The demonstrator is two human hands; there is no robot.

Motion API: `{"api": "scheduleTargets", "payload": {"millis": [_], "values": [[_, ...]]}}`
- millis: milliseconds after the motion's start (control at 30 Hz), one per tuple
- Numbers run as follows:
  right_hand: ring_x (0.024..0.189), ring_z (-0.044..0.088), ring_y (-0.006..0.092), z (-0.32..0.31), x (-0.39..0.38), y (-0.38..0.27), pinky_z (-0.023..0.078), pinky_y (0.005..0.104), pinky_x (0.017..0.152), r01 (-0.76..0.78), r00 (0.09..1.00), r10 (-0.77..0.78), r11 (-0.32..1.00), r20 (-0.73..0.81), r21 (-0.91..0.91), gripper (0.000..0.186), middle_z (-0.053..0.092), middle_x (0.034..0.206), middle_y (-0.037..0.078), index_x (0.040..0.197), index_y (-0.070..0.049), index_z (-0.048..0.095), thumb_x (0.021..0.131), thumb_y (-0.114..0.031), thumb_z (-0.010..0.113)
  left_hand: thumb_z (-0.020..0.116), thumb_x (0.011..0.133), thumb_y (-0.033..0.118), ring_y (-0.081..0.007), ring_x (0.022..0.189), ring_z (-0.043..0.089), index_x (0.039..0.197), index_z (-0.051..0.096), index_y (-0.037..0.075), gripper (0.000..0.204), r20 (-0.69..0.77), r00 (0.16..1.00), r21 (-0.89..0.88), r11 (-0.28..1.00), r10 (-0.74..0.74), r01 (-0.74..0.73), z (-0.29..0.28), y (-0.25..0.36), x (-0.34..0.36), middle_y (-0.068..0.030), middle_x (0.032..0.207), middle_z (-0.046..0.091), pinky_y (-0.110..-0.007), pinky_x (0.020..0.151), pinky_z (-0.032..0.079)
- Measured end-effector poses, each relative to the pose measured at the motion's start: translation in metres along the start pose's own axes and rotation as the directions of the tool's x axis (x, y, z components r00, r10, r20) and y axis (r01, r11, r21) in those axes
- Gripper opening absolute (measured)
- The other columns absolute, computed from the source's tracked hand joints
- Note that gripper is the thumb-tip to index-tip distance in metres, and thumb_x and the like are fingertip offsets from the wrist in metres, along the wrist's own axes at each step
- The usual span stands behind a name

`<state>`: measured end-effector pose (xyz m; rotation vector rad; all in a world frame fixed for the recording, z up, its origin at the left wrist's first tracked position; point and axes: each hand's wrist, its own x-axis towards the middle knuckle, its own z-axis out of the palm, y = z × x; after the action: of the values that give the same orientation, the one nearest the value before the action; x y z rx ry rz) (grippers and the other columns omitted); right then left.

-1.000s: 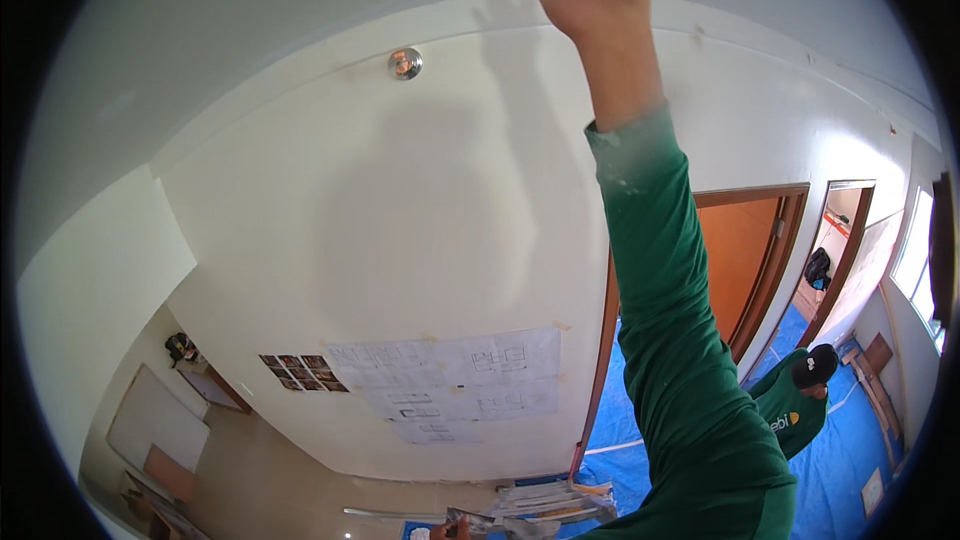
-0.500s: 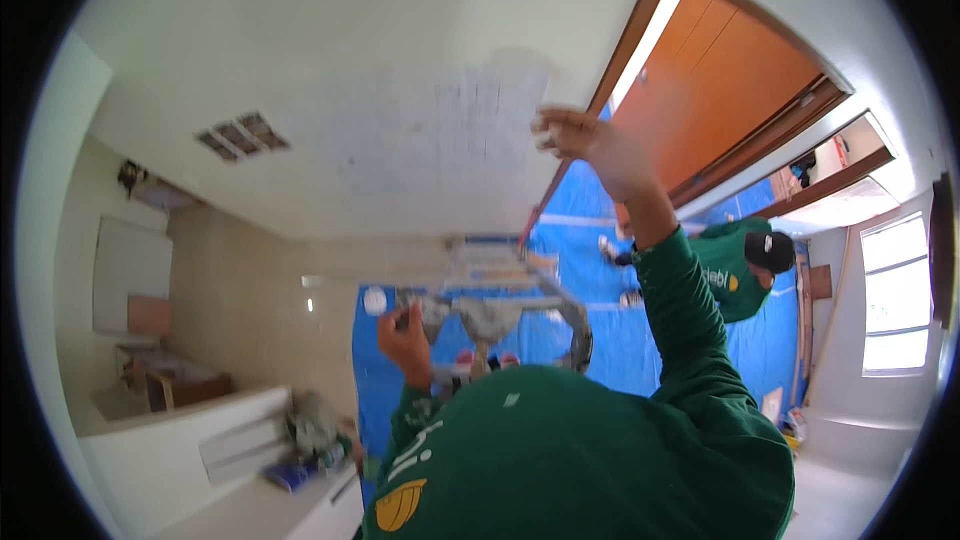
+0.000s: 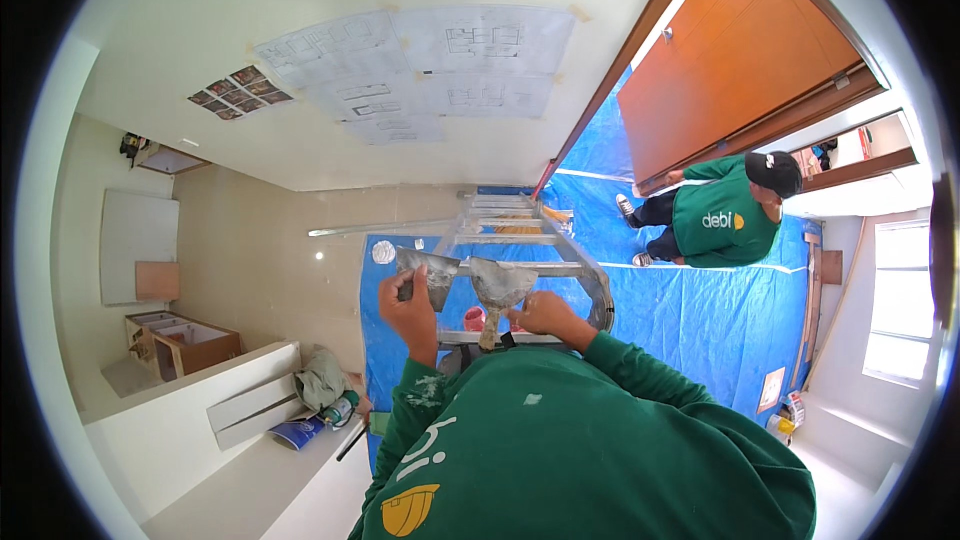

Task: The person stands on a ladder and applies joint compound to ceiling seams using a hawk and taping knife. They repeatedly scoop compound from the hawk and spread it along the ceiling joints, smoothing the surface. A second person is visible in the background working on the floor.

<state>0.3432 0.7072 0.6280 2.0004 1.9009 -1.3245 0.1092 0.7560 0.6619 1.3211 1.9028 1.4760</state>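
Pinched between the thumb and fingers of my left hand point(image 3: 408, 308) is a thin grey flat plate point(image 3: 438, 278), smeared and roughly rectangular. To its right, at the ladder's top, is a wide putty knife point(image 3: 502, 282) with a coated blade and a dirty handle pointing toward me. My right hand point(image 3: 550, 316) is closed, its fingertips at the knife's neck; how firmly they grip is partly hidden. Beneath both tools stands an aluminium stepladder point(image 3: 590, 285). A red round object point(image 3: 474, 319) shows between its rails, partly covered.
Paper drawings point(image 3: 480, 50) are taped to the white wall ahead. A co-worker in green point(image 3: 725, 210) stands on the blue sheeting point(image 3: 680, 325) at right, beside an orange-brown door point(image 3: 735, 70). At left are a low white partition point(image 3: 190, 420) and an open wooden cabinet point(image 3: 190, 345).
My right hand has come down from its raised position near the wall to the putty knife. My left hand keeps the grey plate. The view has shifted, and the co-worker's posture has changed.
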Motion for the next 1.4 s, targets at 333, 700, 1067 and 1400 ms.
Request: {"api": "scheduleTargets", "payload": {"millis": [333,700,1067,1400], "values": [[0.088,0.067,0.0201,0.122,0.054,0.044,0.053,0.0340,0.076,0.119,0.949,-0.310,0.513,0.054,0.850,0.046,0.075,0.103,0.010,0.117,-0.003,0.076,0.088,-0.038,0.078,0.080,0.089,0.005,-0.0215,0.087,0.064,0.094,0.068,0.000,0.013,0.055,0.992,-0.010,0.993,0.117,-0.117,-0.001,-0.002,-0.004,-0.0096,0.094,0.067,-0.035,0.079,0.054],[0.096,0.063,0.0170,0.082,0.068,-0.022,0.037,0.0338,0.065,-0.413,0.900,-0.114,0.090,0.422,0.906,0.031,0.068,0.106,0.001,0.114,-0.015,0.066,0.094,-0.035,0.076,0.078,0.091,0.007,-0.0189,0.092,0.065,0.094,0.068,0.002,0.012,0.105,0.984,0.013,0.989,0.143,-0.145,0.005,0.012,-0.005,-0.0075,0.097,0.069,-0.033,0.086,0.052],[0.096,0.070,0.0360,-0.034,-0.070,0.029,0.054,0.0451,0.079,0.133,0.990,-0.060,0.711,-0.129,0.690,0.034,0.072,0.108,0.016,0.120,-0.002,0.064,0.095,-0.024,0.066,0.079,0.092,0.007,-0.0150,0.091,0.063,0.098,0.069,0.002,0.013,0.096,0.978,-0.154,0.968,-0.186,0.199,0.006,0.009,-0.006,-0.0048,0.099,0.068,-0.031,0.085,0.053],[0.081,0.065,0.0390,-0.086,-0.111,0.063,0.045,0.0504,0.105,0.514,0.664,-0.310,0.851,-0.680,0.113,0.016,0.066,0.084,0.016,0.097,-0.002,0.064,0.086,-0.013,0.069,0.076,0.094,0.007,-0.0162,0.089,0.062,0.098,0.069,0.001,0.009,0.179,0.976,0.069,0.987,0.127,-0.142,0.011,0.020,-0.009,-0.0063,0.097,0.067,-0.031,0.082,0.053]]}}
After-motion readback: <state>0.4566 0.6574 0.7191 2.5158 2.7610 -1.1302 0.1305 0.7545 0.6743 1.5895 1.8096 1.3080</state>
